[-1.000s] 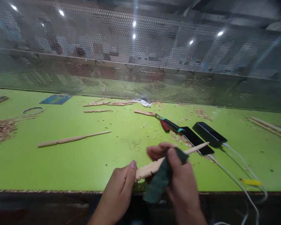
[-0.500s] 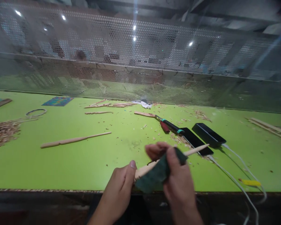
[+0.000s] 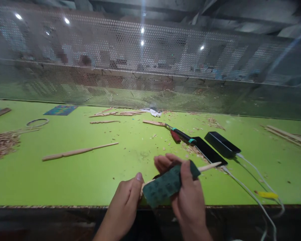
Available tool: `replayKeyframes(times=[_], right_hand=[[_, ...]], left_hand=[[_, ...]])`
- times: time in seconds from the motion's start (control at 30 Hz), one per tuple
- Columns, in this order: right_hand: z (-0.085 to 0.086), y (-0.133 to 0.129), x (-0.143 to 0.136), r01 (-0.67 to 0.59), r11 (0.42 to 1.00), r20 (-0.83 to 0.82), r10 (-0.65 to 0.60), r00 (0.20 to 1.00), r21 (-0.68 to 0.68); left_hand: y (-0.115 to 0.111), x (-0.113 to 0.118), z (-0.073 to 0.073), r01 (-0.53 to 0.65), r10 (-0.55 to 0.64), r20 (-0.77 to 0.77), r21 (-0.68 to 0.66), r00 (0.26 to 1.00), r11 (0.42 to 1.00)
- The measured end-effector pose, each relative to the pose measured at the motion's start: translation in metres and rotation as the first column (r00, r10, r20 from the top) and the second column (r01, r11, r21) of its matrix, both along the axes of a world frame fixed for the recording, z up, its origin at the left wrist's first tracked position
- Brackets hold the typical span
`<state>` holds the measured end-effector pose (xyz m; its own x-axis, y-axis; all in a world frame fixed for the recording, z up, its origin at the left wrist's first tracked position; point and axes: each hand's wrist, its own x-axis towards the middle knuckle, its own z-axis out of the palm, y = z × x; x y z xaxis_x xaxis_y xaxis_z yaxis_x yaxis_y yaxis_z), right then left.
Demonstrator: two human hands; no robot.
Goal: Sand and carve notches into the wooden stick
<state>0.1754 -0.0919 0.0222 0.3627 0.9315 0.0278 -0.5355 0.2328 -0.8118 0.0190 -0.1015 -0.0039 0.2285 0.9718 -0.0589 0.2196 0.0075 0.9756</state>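
the left hand is gripping the near end of a pale stick, while the right hand is clasping a green sheet against its length. the stick is slanting over the table near its front edge, its tapered tip overlapping a black phone (in this view, anyway). a second stick is lying well to the left.

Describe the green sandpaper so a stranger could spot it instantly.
Find the near edge of the lime-green table, where the left hand grips a pale wooden stick. The right hand holds the sandpaper against that stick. Unlike the black smartphone nearby, this flexible sheet is dark green with darker marks.
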Motion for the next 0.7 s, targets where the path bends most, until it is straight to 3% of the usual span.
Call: replayKeyframes(times=[0.07,0.13,0.27,0.33,0.37,0.43,0.53,0.63,0.7], right_hand=[[-0.004,-0.003,-0.004,-0.069,0.998,-0.007,0.068,0.998,-0.014],[0.003,-0.001,0.008,-0.066,0.998,0.016,0.066,0.998,0.008],[0.031,0.008,0.046,0.165,0.975,0.02,-0.17,0.985,0.148],[0.032,0.007,0.045,0.203,0.967,0.02,-0.208,0.978,0.156],[0.027,0.005,0.037,0.175,0.976,0.024,-0.179,0.984,0.131],[0.013,-0.003,0.01,-0.015,1.0,0.045,0.014,0.999,0.027],[-0.006,-0.016,-0.026,-0.263,0.963,0.02,0.264,0.964,-0.051],[-0.003,-0.016,-0.027,-0.277,0.96,0.044,0.278,0.959,-0.039],[0.008,-0.008,-0.008,-0.19,0.982,0.069,0.189,0.98,0.01]], left_hand=[[0.001,0.0,0.0,0.021,-0.021,0.012,0.006,1.0,1.0],[0.001,0.0,-0.001,0.047,-0.047,-0.002,0.011,0.999,0.999],[0.002,0.0,-0.004,0.009,-0.009,0.0,-0.006,1.0,1.0],[0.003,0.0,-0.005,-0.004,0.004,0.001,-0.012,1.0,1.0],[0.003,0.0,-0.004,-0.009,0.009,-0.002,-0.007,1.0,1.0],[0.003,0.0,-0.001,-0.024,0.024,0.005,-0.004,1.0,1.0],[0.002,0.0,0.006,-0.025,0.026,0.064,-0.011,0.998,1.0],[0.001,0.0,0.01,0.016,-0.014,0.073,-0.033,0.997,0.999],[0.001,0.0,0.009,0.004,-0.001,0.054,-0.041,0.999,0.999]])
